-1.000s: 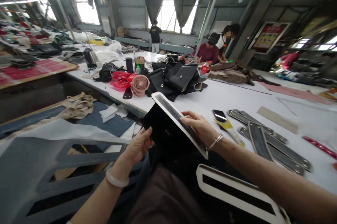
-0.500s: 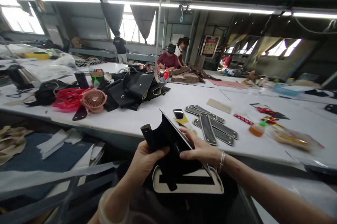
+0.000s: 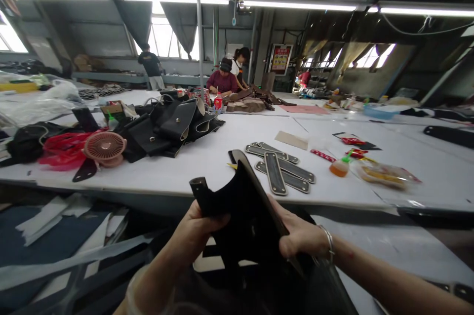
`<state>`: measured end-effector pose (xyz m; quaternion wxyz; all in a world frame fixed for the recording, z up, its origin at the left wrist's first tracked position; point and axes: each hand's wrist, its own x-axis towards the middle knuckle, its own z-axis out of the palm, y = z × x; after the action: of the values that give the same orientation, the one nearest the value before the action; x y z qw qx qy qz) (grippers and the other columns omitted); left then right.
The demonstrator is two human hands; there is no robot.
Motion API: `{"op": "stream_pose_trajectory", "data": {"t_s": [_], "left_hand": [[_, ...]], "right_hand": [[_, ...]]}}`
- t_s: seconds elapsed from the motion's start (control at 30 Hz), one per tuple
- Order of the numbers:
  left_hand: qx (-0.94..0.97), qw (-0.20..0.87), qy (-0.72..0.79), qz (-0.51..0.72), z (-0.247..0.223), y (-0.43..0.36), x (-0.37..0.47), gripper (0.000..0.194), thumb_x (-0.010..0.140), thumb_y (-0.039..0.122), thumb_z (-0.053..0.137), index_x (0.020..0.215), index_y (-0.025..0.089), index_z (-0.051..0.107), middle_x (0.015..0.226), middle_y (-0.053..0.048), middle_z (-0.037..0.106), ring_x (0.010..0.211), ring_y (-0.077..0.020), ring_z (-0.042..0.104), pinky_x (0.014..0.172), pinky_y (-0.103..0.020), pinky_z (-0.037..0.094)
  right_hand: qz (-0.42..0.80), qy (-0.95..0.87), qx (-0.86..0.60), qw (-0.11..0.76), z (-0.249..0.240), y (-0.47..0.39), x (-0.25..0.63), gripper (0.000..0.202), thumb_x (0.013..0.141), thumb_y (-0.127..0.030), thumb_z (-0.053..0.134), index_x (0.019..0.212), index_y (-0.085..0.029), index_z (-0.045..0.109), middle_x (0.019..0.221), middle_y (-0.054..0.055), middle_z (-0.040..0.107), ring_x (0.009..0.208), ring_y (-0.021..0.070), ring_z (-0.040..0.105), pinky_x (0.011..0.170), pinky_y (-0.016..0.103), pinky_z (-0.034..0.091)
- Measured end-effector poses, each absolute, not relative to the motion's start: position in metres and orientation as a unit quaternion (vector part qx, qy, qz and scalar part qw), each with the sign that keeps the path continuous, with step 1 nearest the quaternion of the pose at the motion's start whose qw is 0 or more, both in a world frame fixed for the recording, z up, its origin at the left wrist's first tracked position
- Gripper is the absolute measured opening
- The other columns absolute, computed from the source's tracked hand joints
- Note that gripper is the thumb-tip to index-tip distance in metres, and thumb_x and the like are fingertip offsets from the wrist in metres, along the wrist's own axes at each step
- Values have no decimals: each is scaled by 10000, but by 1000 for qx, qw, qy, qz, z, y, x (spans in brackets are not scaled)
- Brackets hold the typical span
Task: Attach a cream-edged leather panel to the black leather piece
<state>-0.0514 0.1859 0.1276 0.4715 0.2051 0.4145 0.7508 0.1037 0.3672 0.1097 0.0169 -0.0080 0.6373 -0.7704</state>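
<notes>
Fingers on both sides are closed on one black leather-like bag piece (image 3: 240, 201), which lies directly between them. On the left hand (image 3: 196, 233), the thumb presses over the near face while the other fingers fold behind, largely hidden; a short rolled tab (image 3: 199, 187) stands just above that grip. On the right hand (image 3: 305, 237), thumb and fingers pinch the piece's straight side (image 3: 254, 174) low along its length. That side's long axis slants from a raised tip, ahead of and between the hands, down to the right thumb, so the right hand is nearer to it and the left nearer to the tab. Between the grips, the top edge dips in a curve. Below the left fingertips, a pale slotted panel (image 3: 209, 263) shows in part. Beyond the right fingers, well apart on the white table (image 3: 240, 130), lie riveted grey strips (image 3: 274, 173); a pink fan (image 3: 105, 147) stands well to the left fingers' outer side.
</notes>
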Motion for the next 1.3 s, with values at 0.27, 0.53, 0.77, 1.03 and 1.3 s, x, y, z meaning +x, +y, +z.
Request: {"op": "stream_pose_trajectory", "data": {"t_s": [0.27,0.53,0.77,1.03,1.3], "left_hand": [[290,464,462,698,134,198,-58,352,602,225,848,938,205,744,873,-2,740,830,-205,667,815,-302,517],[270,368,513,727,113,181,-69,275,614,242,837,855,175,724,860,-15,728,765,-165,646,737,-261,517],[200,331,559,733,77,172,-69,389,510,224,879,783,158,610,677,22,648,644,-143,610,638,-246,494],[182,331,567,732,53,165,-68,400,570,303,864,791,167,560,662,29,624,628,-130,598,643,-236,464],[225,318,616,685,39,164,-67,310,643,279,810,803,192,559,677,46,613,632,-136,594,655,-251,462]], "right_hand": [[-742,667,23,58,137,386,104,787,644,-472,799,1324,-237,479,1214,59,586,1043,253,581,925,377,458],[-591,801,81,-60,141,398,101,798,604,-320,835,1294,-261,437,1232,63,544,1100,256,542,961,423,451],[-385,911,85,-121,121,388,97,853,569,-418,842,1301,-237,443,1186,79,567,1063,278,545,932,437,456],[-327,931,80,-142,115,380,95,836,593,-415,822,1307,-246,421,1188,72,545,1077,276,530,941,410,443],[-335,930,84,-130,102,384,96,864,586,-434,825,1322,-240,415,1219,90,541,1093,292,543,955,428,452]]}}
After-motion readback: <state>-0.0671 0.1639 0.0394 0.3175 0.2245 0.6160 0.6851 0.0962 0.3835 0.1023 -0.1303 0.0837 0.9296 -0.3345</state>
